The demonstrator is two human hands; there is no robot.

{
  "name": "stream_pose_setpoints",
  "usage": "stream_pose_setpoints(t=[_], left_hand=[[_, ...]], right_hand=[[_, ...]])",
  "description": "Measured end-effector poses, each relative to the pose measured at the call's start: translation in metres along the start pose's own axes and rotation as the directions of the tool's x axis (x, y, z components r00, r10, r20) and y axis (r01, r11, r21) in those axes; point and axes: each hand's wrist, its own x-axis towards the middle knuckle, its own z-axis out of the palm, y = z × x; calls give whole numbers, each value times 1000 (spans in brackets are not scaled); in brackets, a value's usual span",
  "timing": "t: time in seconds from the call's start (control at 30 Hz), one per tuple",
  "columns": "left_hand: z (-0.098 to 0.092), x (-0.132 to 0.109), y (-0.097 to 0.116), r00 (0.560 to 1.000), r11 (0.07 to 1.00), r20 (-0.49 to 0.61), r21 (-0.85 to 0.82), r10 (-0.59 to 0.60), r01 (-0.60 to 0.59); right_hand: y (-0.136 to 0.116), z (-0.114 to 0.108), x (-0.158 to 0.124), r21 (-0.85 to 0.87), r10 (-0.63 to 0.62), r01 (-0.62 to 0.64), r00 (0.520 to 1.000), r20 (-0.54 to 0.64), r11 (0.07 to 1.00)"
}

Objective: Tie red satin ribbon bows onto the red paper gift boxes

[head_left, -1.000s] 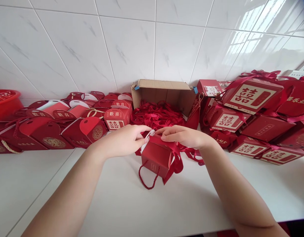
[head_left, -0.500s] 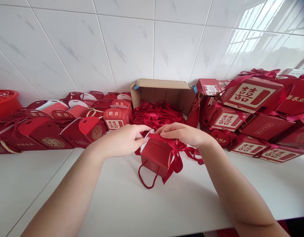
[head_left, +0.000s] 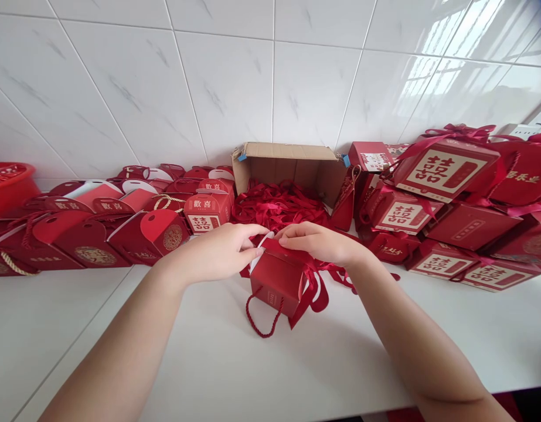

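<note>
A small red gift box (head_left: pixel 276 278) lies on the white table in front of me, its twisted red cord handle (head_left: pixel 262 336) hanging toward me. My left hand (head_left: pixel 226 251) is at the box's far left corner, thumb and fingers closed on the edge of its rounded flap, whose white inside shows. Across the top of the box runs a red ribbon (head_left: pixel 319 300), with loose ends trailing down its right side. The fingers of my right hand (head_left: pixel 316 241) are pinched together over this ribbon at the box's top edge. The fingertips are partly hidden.
Behind the box, an open cardboard carton (head_left: pixel 292 151) holds a heap of red ribbons (head_left: pixel 279 202). Rows of red gift boxes (head_left: pixel 147 234) line the left. Ribbon-tied boxes (head_left: pixel 448 167) are stacked at right. A red plastic basket (head_left: pixel 10 190) stands far left, and a tiled wall rises behind.
My right hand has shifted slightly, its fingers curling in more over the ribbon. A loose ribbon end now shows farther right, behind my right forearm. The left hand and the box hardly moved.
</note>
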Motion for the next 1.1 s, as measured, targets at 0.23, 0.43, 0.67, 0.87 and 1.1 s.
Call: stream_pose_setpoints(t=[0.23, 0.43, 0.67, 0.87, 1.1], left_hand=[[0, 0, 1, 1000, 1000, 20, 5, 12, -12], [-12, -2, 3, 990, 998, -132, -43, -52, 46], [-64, -34, -43, 607, 899, -716, -65, -344, 432], [-64, -22, -55, 729, 886, -640, 159, -244, 436], [-13, 11, -16, 993, 996, 101, 67, 60, -67]], right_hand=[[1, 15, 7, -132, -142, 126, 983, -114, 983], [-5, 8, 1, -282, -135, 58, 956, -261, 958], [-16, -30, -49, -511, -74, -139, 924, -374, 848], [-12, -27, -49, -592, 129, -163, 987, -100, 789], [-1, -18, -22, -637, 94, -117, 993, -70, 762]])
